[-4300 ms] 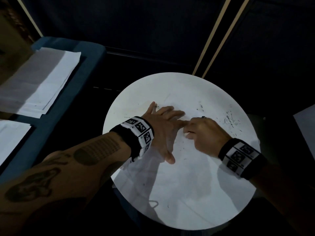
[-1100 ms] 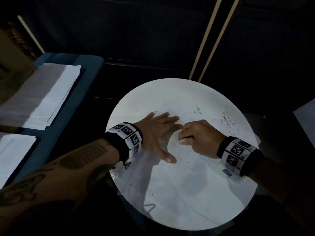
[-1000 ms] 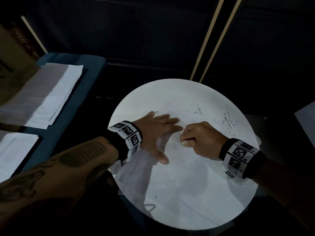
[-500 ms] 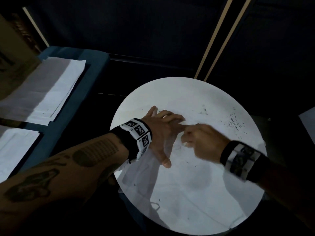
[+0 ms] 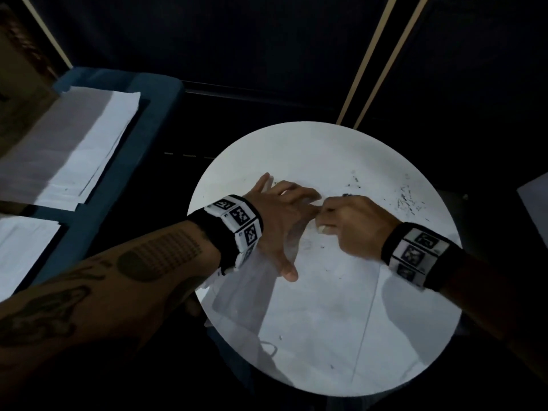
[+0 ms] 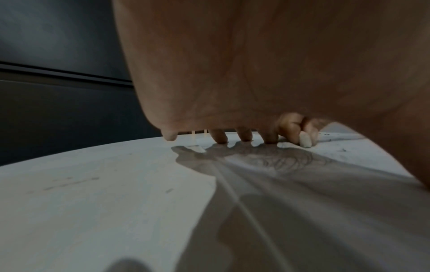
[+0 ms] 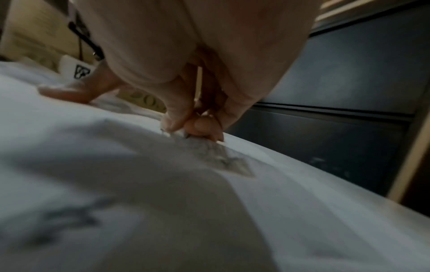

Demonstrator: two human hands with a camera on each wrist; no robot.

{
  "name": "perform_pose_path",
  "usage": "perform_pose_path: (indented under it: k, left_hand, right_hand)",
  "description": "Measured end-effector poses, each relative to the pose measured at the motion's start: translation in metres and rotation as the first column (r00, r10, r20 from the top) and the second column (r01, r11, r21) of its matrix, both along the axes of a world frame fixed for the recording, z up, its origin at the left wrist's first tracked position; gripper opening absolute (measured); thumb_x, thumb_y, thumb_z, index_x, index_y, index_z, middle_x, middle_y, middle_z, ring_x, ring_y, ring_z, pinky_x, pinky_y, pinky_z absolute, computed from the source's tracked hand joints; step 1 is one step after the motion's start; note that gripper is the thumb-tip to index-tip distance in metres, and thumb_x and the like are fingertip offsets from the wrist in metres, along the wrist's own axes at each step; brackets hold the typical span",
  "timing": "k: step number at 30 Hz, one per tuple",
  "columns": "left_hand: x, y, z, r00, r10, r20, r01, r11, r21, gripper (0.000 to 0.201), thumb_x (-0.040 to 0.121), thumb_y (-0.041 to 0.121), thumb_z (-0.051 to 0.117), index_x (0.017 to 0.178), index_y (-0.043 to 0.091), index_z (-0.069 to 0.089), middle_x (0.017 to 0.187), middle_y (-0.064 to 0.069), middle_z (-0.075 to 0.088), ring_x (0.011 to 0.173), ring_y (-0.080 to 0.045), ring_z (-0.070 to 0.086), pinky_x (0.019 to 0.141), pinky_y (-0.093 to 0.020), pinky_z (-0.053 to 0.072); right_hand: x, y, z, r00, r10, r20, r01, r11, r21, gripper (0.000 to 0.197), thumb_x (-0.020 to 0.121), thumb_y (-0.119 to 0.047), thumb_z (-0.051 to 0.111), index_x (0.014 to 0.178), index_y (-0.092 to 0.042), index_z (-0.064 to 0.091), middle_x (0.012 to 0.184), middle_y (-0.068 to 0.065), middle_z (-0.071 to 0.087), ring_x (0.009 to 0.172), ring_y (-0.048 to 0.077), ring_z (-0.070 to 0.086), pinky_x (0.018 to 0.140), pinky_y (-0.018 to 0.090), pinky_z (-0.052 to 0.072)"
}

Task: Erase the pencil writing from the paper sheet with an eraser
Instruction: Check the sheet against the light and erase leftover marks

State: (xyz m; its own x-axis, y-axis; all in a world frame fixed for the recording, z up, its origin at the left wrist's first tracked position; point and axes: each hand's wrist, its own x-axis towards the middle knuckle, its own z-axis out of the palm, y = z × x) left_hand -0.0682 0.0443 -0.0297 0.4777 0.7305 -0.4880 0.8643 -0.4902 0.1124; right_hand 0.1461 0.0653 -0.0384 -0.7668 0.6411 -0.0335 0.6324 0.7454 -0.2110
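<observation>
A white paper sheet (image 5: 320, 307) lies on the round white table (image 5: 296, 143). My left hand (image 5: 281, 221) lies flat on the sheet with fingers spread, pressing it down. Just right of it my right hand (image 5: 353, 223) pinches a small white eraser (image 6: 305, 142) between thumb and fingers, its tip against the paper. Faint pencil scribbles (image 6: 279, 162) show on the sheet under my left palm. In the right wrist view the eraser (image 7: 178, 132) is only a pale sliver under the fingers (image 7: 204, 128), with grey smudged marks (image 7: 218, 158) beside it.
Dark eraser crumbs (image 5: 406, 200) are scattered on the table's far right part. A blue surface (image 5: 154, 114) to the left carries stacks of white paper (image 5: 74, 143). Dark panels and two pale slats (image 5: 373, 63) stand behind the table.
My right hand has rubbed the eraser back and forth beside my left fingertips, now standing slightly farther up the sheet. The left hand has kept pressing the paper in the same place.
</observation>
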Motion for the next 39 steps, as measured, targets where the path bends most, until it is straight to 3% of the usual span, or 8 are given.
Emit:
perform_pose_path:
  k: [5, 10, 15, 19, 24, 28, 32, 39]
  left_hand:
    - [-0.008, -0.001, -0.002, 0.997, 0.024, 0.069, -0.022, 0.999, -0.031, 0.137, 0.053, 0.093, 0.073, 0.158, 0.059, -0.008, 0.167, 0.026, -0.02, 0.158, -0.011, -0.018, 0.122, -0.068, -0.013]
    - [-0.003, 0.0, 0.002, 1.0, -0.001, 0.012, 0.002, 1.0, -0.03, 0.138, 0.055, 0.092, 0.074, 0.161, 0.049, -0.003, 0.169, 0.021, -0.019, 0.158, -0.014, -0.017, 0.122, -0.068, -0.012]
    - [-0.005, -0.004, 0.003, 0.998, 0.018, 0.056, -0.015, 0.999, -0.038, 0.133, 0.056, 0.09, 0.075, 0.161, 0.057, -0.001, 0.167, 0.026, -0.021, 0.157, -0.01, -0.022, 0.122, -0.066, -0.015]
    - [-0.002, -0.001, 0.005, 1.0, 0.011, 0.015, -0.01, 0.999, -0.043, 0.134, 0.057, 0.089, 0.076, 0.163, 0.047, 0.005, 0.17, 0.02, -0.017, 0.159, -0.016, -0.016, 0.122, -0.067, -0.014]
    - [-0.005, -0.002, 0.005, 0.998, 0.018, 0.056, -0.016, 0.999, -0.049, 0.137, 0.057, 0.088, 0.077, 0.161, 0.054, -0.006, 0.169, 0.023, -0.019, 0.158, -0.012, -0.02, 0.122, -0.068, -0.013]
    - [-0.004, 0.0, 0.003, 1.0, -0.007, 0.029, 0.008, 0.999, -0.035, 0.138, 0.056, 0.091, 0.075, 0.163, 0.046, 0.0, 0.17, 0.018, -0.018, 0.159, -0.018, -0.016, 0.122, -0.069, -0.012]
    - [-0.006, -0.003, 0.003, 0.997, 0.018, 0.072, -0.015, 0.999, -0.037, 0.136, 0.058, 0.087, 0.077, 0.162, 0.052, -0.003, 0.168, 0.025, -0.02, 0.157, -0.011, -0.02, 0.122, -0.066, -0.015]
    - [-0.006, -0.003, 0.0, 0.997, 0.017, 0.07, -0.015, 0.999, -0.032, 0.136, 0.057, 0.089, 0.076, 0.162, 0.052, -0.003, 0.168, 0.024, -0.019, 0.157, -0.012, -0.02, 0.123, -0.065, -0.017]
  right_hand:
    - [-0.015, -0.043, -0.001, 0.956, 0.288, 0.057, -0.283, 0.956, -0.074, 0.034, 0.057, 0.012, 0.075, 0.077, -0.016, 0.076, 0.085, 0.002, 0.069, 0.071, 0.031, 0.068, 0.057, 0.037, 0.059]
    - [-0.003, 0.001, 0.004, 0.999, -0.025, 0.038, 0.025, 1.0, 0.015, 0.023, 0.08, 0.005, 0.071, 0.088, -0.015, 0.078, 0.095, 0.002, 0.07, 0.082, 0.032, 0.067, 0.074, 0.033, 0.055]
    - [-0.026, -0.045, 0.004, 0.977, 0.215, -0.002, -0.214, 0.968, -0.132, 0.034, 0.068, 0.011, 0.072, 0.087, -0.016, 0.079, 0.099, 0.001, 0.074, 0.087, 0.026, 0.071, 0.071, 0.036, 0.062]
    - [-0.008, -0.001, 0.007, 0.999, -0.038, 0.028, 0.039, 0.998, -0.041, 0.02, 0.087, 0.002, 0.067, 0.091, -0.014, 0.079, 0.098, 0.002, 0.069, 0.093, 0.031, 0.067, 0.08, 0.033, 0.054]
    - [-0.022, -0.038, 0.007, 0.974, 0.219, 0.059, -0.208, 0.967, -0.15, 0.036, 0.071, 0.011, 0.069, 0.09, -0.017, 0.08, 0.1, 0.001, 0.074, 0.088, 0.028, 0.071, 0.072, 0.038, 0.061]
    - [-0.008, -0.001, 0.012, 0.995, -0.051, 0.08, 0.058, 0.994, -0.094, 0.025, 0.091, -0.001, 0.063, 0.102, -0.016, 0.078, 0.108, 0.001, 0.069, 0.104, 0.027, 0.065, 0.089, 0.036, 0.053]
    - [-0.023, -0.038, 0.007, 0.978, 0.206, 0.038, -0.197, 0.968, -0.157, 0.035, 0.071, 0.013, 0.07, 0.089, -0.015, 0.079, 0.102, 0.002, 0.073, 0.089, 0.029, 0.071, 0.07, 0.04, 0.061]
    - [-0.025, -0.036, 0.009, 0.985, 0.166, 0.048, -0.159, 0.979, -0.125, 0.031, 0.074, 0.01, 0.071, 0.089, -0.016, 0.079, 0.098, 0.001, 0.072, 0.086, 0.03, 0.07, 0.07, 0.039, 0.06]
